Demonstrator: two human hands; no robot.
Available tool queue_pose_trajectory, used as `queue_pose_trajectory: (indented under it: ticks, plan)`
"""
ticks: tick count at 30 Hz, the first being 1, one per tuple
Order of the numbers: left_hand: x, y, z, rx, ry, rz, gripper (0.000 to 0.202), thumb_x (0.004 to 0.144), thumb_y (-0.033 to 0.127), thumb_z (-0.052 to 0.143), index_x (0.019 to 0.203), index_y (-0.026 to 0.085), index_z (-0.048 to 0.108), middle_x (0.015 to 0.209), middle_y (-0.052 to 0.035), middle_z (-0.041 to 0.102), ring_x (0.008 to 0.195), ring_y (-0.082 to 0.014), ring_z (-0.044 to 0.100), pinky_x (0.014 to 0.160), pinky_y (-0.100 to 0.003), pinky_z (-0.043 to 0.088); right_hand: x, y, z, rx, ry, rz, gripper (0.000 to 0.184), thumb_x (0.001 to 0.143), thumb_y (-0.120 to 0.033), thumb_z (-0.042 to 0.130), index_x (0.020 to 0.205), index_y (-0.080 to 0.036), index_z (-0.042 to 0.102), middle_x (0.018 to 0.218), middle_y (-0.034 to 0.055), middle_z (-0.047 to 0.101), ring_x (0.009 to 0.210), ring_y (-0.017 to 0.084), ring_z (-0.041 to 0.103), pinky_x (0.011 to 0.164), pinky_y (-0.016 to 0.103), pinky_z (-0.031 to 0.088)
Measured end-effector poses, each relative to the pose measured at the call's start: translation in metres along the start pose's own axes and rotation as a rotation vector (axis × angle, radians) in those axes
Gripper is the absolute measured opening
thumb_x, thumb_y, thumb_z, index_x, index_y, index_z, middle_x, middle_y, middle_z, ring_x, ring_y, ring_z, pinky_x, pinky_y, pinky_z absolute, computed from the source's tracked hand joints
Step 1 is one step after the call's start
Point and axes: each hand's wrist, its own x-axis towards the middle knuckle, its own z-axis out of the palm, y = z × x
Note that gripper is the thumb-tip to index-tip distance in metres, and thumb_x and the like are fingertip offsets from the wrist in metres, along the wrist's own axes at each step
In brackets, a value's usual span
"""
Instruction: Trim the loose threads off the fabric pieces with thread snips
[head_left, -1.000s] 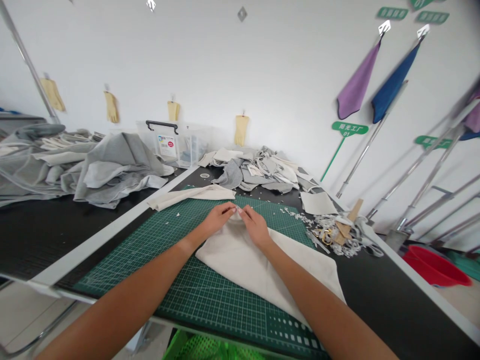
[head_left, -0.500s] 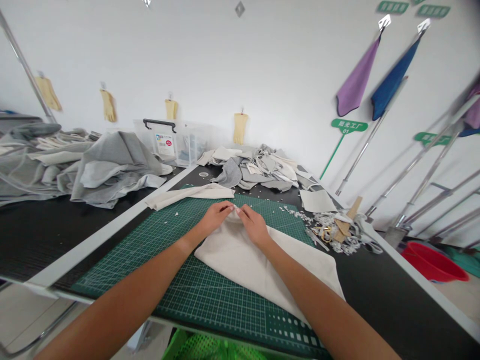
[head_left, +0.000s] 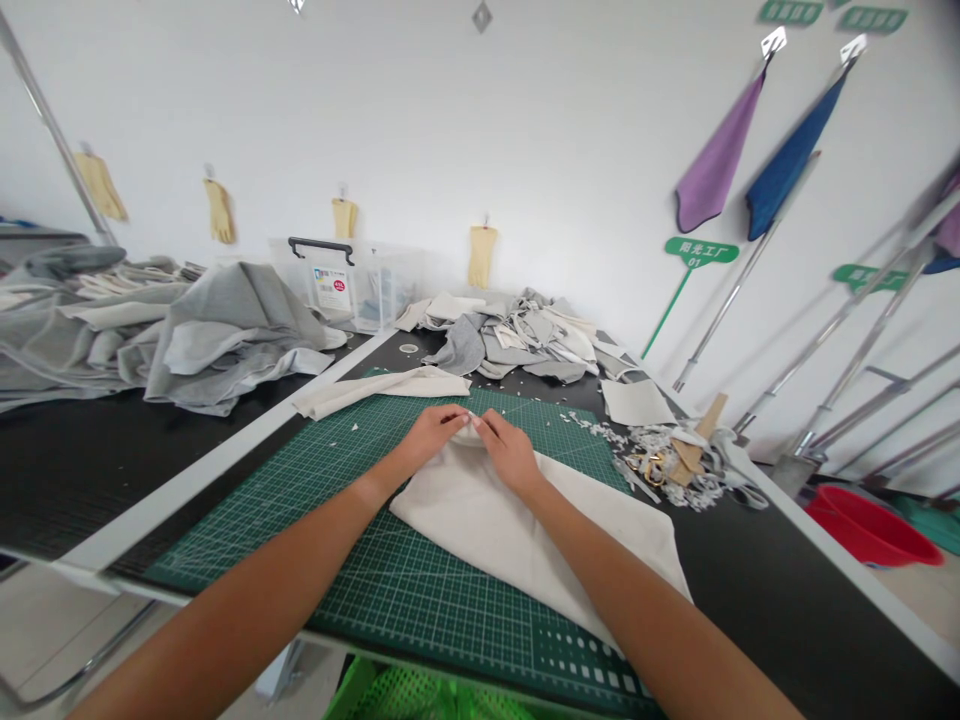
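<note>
A cream-white piece of cloth (head_left: 480,520) lies over the right part of the green cutting mat (head_left: 405,590). My left hand (head_left: 439,430) pinches the cloth's far edge between thumb and fingers. Close beside it, my right hand (head_left: 506,445) pinches the same edge, so that the cloth is lifted a little there. The fingertips of both hands nearly touch. Past my left hand, a folded strip of white cloth (head_left: 382,390) rests across the mat's far edge.
Grey and white cloth is heaped on the left (head_left: 225,330). Fabric scraps (head_left: 525,335) lie at the back, near a clear plastic box (head_left: 330,285). Gold-handled scissors (head_left: 654,470) sit among shreds at right. A green basket (head_left: 420,695) stands below the table edge; a red basin (head_left: 874,525) is at right.
Both hands keep their pinch on the cloth's edge, almost unmoved. The lifted edge between them has shifted very slightly.
</note>
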Motion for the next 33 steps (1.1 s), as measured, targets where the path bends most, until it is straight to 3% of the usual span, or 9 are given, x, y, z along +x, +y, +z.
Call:
queue_pose_trajectory:
  ticks: [6,15,33]
  plan:
    - [-0.001,0.007,0.0,-0.04,-0.014,-0.024,0.028,0.089,0.039,0.061,0.09,0.014,0.074,0.089,-0.004,0.072,0.083,-0.0178,0.061,0.077,-0.026,0.044,-0.001,-0.002,-0.001,-0.033,-0.005,0.004,0.04,0.104,-0.056,0.033,0.087,-0.025,0.052,0.075,-0.0036,0.062,0.069,0.015,0.058,0.063,0.024,0.029]
    - [0.001,-0.005,0.002,-0.053,0.006,-0.028,0.027,0.089,0.037,0.06,0.093,0.015,0.074,0.09,-0.0041,0.072,0.084,-0.018,0.061,0.078,-0.026,0.044,-0.002,-0.004,0.0,-0.08,0.001,-0.003,0.04,0.104,-0.058,0.032,0.091,-0.026,0.054,0.073,-0.0029,0.062,0.067,0.016,0.058,0.063,0.023,0.029]
    - [-0.001,0.0,0.003,-0.02,-0.002,-0.039,0.03,0.087,0.042,0.06,0.085,0.015,0.072,0.085,-0.003,0.07,0.083,-0.0185,0.06,0.076,-0.026,0.044,-0.001,-0.003,0.001,-0.094,-0.001,0.0,0.039,0.104,-0.056,0.033,0.091,-0.026,0.053,0.076,-0.002,0.064,0.07,0.017,0.06,0.062,0.024,0.029]
